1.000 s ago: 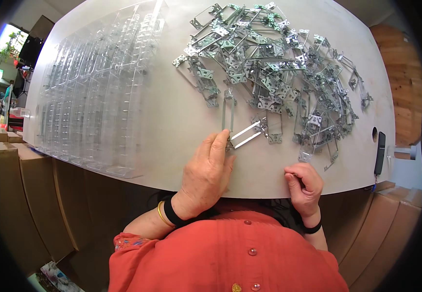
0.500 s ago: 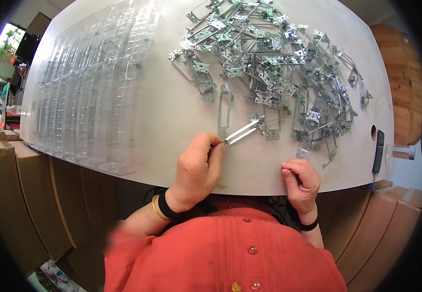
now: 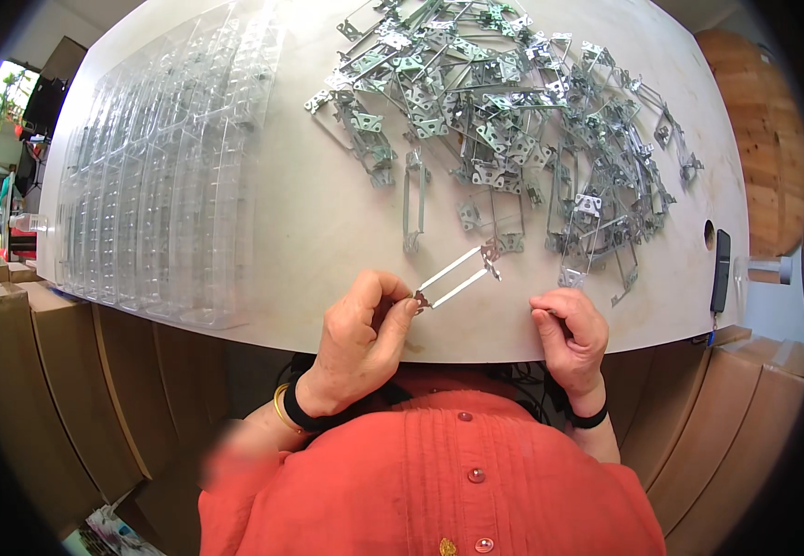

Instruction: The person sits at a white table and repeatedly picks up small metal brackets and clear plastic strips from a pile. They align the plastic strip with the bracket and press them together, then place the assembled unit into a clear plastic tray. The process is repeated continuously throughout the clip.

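Note:
My left hand (image 3: 358, 335) pinches one end of a thin metal bracket frame (image 3: 451, 268) between thumb and forefinger. The frame has two slim parallel bars joined by small plates with holes. It slants up and to the right, above the near part of the table. To its right, my right hand (image 3: 572, 335) is closed near the table's front edge, thumb against curled fingers. Whatever it may hold is hidden. A similar loose bracket frame (image 3: 407, 206) lies on the table beyond my left hand.
A tangled heap of metal bracket frames (image 3: 499, 120) covers the far middle and right of the white table (image 3: 328, 222). Clear plastic trays (image 3: 157, 176) are on the left. A black slim object (image 3: 722, 271) lies at the right edge. Cardboard boxes (image 3: 59, 371) stand below.
The held frame has turned so its two bars show wider apart, and its far end has come nearer. My left hand has shifted slightly left and down; my right hand has risen slightly.

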Motion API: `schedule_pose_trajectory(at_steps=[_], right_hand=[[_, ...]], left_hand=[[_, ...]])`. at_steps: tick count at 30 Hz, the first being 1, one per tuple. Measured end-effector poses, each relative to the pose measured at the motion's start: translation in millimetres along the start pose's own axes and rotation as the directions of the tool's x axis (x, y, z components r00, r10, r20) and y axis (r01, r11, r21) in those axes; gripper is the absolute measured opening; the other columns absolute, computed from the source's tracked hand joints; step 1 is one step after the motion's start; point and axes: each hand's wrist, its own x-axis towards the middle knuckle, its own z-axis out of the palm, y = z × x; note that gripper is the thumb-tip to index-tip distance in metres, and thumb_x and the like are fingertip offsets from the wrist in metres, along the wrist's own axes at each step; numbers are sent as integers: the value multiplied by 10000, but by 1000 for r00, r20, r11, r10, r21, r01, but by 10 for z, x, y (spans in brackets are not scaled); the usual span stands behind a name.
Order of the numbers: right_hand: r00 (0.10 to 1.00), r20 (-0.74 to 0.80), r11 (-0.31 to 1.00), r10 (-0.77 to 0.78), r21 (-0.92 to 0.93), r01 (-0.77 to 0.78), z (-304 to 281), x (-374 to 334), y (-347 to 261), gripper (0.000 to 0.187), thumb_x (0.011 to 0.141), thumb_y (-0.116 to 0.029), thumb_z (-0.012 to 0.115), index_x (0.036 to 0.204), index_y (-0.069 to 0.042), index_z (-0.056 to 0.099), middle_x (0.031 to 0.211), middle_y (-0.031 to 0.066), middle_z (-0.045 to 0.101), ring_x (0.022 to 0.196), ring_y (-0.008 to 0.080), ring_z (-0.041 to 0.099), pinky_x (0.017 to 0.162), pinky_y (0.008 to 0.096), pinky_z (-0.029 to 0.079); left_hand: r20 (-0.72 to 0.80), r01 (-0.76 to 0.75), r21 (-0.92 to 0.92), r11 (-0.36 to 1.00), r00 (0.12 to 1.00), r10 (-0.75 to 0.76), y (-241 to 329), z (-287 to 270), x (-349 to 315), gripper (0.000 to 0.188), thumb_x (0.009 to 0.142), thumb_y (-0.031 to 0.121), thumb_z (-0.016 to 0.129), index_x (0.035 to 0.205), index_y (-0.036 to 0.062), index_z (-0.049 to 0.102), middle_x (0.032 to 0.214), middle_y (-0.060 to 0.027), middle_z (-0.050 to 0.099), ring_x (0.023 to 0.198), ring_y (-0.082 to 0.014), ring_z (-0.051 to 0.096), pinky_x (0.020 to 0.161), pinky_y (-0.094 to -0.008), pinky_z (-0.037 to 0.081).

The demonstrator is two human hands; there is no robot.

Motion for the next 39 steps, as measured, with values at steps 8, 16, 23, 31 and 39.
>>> schedule_pose_trajectory(at_steps=[8,16,23,31,39], right_hand=[[1000,-6,999,7,40,-7,27,-26,16,122,950,1,768,1066,-31,750,956,92,712,711,152,607,625,266,475],[998,43,992,50,117,-55,88,-15,-91,157,949,9,778,1098,-41,759,1017,77,710,736,128,604,642,244,474],[999,23,993,25,115,-27,151,23,-127,187,959,37,758,1130,-37,757,1033,88,716,816,151,652,718,255,520],[984,-83,954,160,269,-133,270,7,-108,206,983,48,728,1182,-2,726,1049,93,734,907,156,695,807,263,548],[989,-110,940,98,337,-55,351,51,-171,181,980,43,736,1156,5,713,1056,119,746,933,189,710,827,291,565]], left_hand=[[214,233,-115,966,955,-205,71,-181,-63,84,1075,45,627,1115,-16,585,1025,-64,724,939,-92,665,827,-257,534],[201,184,-68,981,965,-167,50,-201,-56,43,1058,16,629,1078,-5,598,983,-55,712,886,-76,635,744,-255,519],[3,-404,423,811,896,444,-23,-125,-7,168,906,-111,699,1018,0,640,944,-114,646,702,-208,613,609,-308,499],[101,-574,546,610,769,632,-200,-140,-77,285,817,-162,714,1064,-20,703,1031,-147,654,714,-222,647,572,-319,534],[143,-630,553,546,717,683,-228,-118,-124,306,743,-97,738,1034,-4,719,1116,-151,680,719,-209,654,563,-312,523]])
